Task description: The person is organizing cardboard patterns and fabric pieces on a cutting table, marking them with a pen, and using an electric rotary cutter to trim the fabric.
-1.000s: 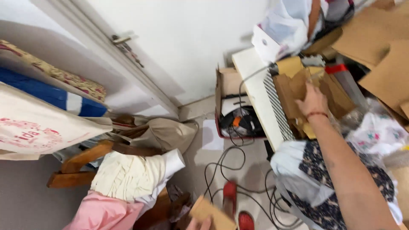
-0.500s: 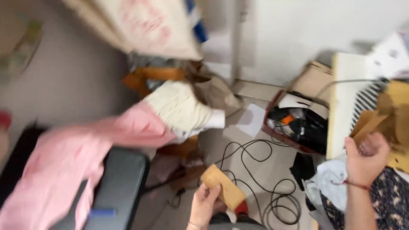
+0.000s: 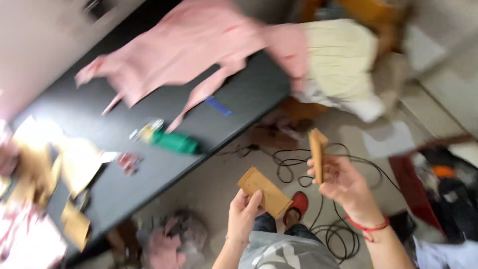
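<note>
1. While we look down past the dark table [image 3: 239,99], our left hand [image 3: 244,216] pinches 1 flat brown cardboard piece [image 3: 264,192] at its lower edge, thumb on top.
2. Our right hand [image 3: 343,184] grips a second cardboard piece [image 3: 316,154] upright, fingers closed round its lower half.
3. Both pieces hang above the floor cables [image 3: 318,199].
4. We judge them light, stiff and creasable; hold near an edge, gently.
5. A pink garment [image 3: 189,45] and a green object [image 3: 174,142] lie on the table.
</note>
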